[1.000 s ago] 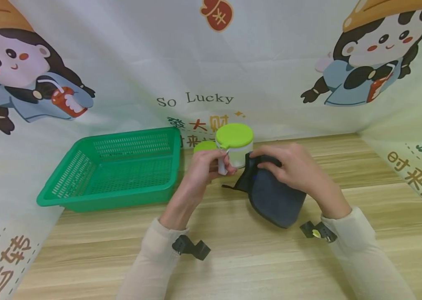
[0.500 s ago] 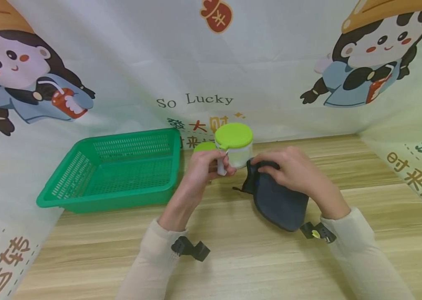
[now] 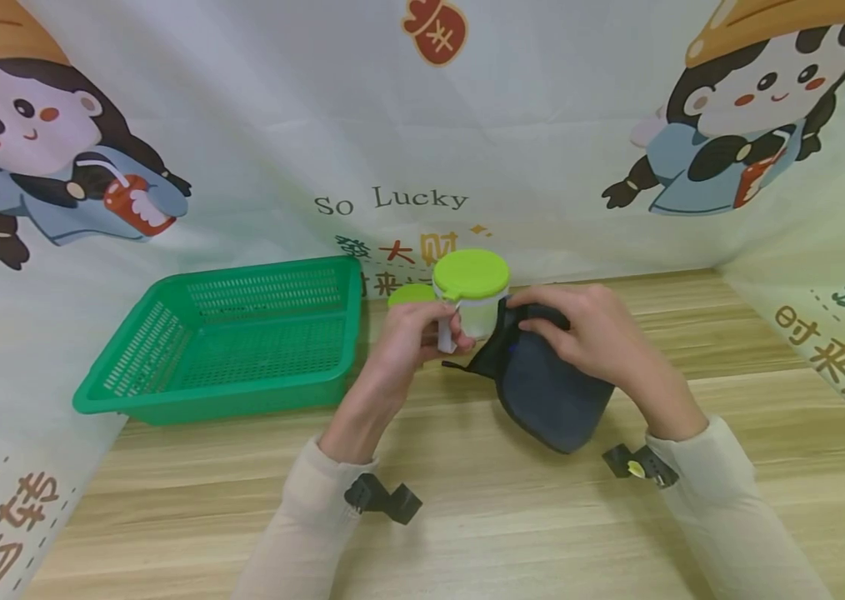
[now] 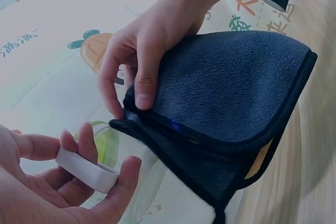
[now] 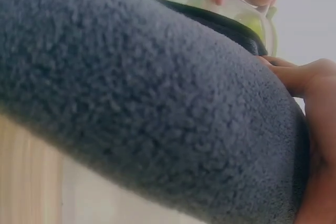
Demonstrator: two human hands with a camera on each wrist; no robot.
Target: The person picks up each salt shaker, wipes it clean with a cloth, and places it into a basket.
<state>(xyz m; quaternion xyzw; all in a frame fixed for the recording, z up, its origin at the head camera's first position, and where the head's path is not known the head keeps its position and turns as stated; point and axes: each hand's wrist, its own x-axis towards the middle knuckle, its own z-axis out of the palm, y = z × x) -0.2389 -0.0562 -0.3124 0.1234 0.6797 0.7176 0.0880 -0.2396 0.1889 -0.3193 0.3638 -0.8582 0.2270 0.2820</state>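
My left hand point(image 3: 409, 335) grips the white handle point(image 4: 86, 170) of a clear jar point(image 3: 481, 317) with a bright green lid point(image 3: 471, 273). The jar is upright near the back wall. In my right hand point(image 3: 587, 329) is a folded dark grey cloth point(image 3: 553, 396) with black edging, pinched between thumb and fingers at its upper edge. That edge is right at the jar's side, and the rest of the cloth hangs down over the table. Close up, the cloth point(image 5: 157, 108) fills most of the right wrist view and covers much of the jar there.
A second green lid point(image 3: 411, 293) shows behind my left hand, partly hidden. To the left stands a green plastic basket point(image 3: 235, 404) with slotted walls. Printed fabric point(image 3: 557, 167) walls in the wooden table point(image 3: 482, 517) at the back and sides.
The cloth in my right hand shifted slightly right and down, then back left and up beside the jar. My left hand has kept its hold on the handle, barely moving.
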